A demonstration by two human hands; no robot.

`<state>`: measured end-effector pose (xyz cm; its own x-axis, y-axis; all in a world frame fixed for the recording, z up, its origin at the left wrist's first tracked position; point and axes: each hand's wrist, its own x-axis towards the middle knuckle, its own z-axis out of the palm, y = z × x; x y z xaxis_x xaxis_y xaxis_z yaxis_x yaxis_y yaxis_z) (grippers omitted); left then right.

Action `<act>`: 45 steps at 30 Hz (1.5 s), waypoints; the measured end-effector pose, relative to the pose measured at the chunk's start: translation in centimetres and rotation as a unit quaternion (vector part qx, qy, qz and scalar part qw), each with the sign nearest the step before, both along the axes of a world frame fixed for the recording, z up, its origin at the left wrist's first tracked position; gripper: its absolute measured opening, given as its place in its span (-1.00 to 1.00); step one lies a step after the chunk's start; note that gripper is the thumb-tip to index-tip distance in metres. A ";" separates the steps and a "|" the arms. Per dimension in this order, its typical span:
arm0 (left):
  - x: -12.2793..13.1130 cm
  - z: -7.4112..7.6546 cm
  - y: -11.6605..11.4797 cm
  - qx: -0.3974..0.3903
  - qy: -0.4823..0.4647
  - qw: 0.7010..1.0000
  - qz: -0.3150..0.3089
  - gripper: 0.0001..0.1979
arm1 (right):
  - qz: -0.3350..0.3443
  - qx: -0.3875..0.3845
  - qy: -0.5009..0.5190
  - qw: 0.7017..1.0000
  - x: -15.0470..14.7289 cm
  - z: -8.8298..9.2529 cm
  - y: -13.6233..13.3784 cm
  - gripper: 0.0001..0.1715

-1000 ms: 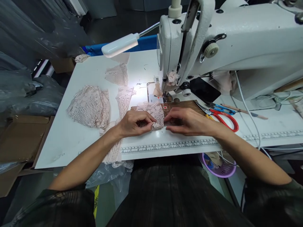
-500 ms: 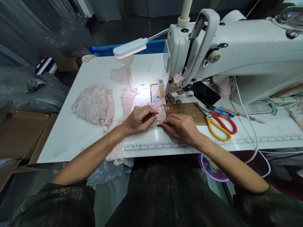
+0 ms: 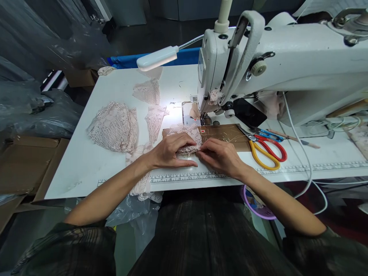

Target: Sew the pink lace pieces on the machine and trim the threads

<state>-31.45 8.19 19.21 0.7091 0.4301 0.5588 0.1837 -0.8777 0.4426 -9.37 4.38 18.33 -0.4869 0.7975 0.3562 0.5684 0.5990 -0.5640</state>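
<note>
A piece of pale pink lace (image 3: 189,132) lies in front of the presser foot of the white sewing machine (image 3: 230,65). My left hand (image 3: 172,151) rests at its left, thumb stretched out apart from the fingers, fingertips on the lace. At the lace's right front corner, my right hand (image 3: 220,155) pinches the edge between thumb and forefinger. Under the lace and my right fingers runs a brown taped plate (image 3: 227,134) with loose threads on it.
Left on the table lie a lace pile (image 3: 113,128) and smaller lace pieces (image 3: 148,91). Scissors with red and yellow handles (image 3: 266,155), a blue-handled tool (image 3: 268,134) and a black phone (image 3: 248,113) sit at right. A lamp (image 3: 158,58) hangs above.
My left hand has opened, its thumb moving away from its fingers and down toward the table edge, fingers now over the lace. My right hand stays pinched at the corner.
</note>
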 end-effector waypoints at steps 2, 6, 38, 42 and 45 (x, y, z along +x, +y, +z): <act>0.2 -0.3 -0.1 -0.022 -0.010 1.000 0.014 -0.81 | 0.017 -0.018 0.013 1.000 0.2 0.3 0.0 -0.86; 0.3 -0.6 -0.2 -0.061 -0.020 0.998 0.014 -0.94 | 0.016 -0.084 0.073 0.994 1.0 1.0 0.2 -0.89; -0.1 -0.5 0.1 -0.076 -0.078 0.993 0.043 -0.85 | 0.000 -0.280 0.189 0.941 0.5 1.2 1.0 -0.77; 0.0 -0.4 0.2 -0.036 -0.076 0.996 0.041 -0.84 | -0.007 -0.282 0.199 0.939 0.5 1.4 0.8 -0.78; 0.1 -0.3 0.1 -0.022 -0.068 0.996 0.047 -0.84 | -0.010 -0.270 0.202 0.941 0.3 1.6 0.6 -0.81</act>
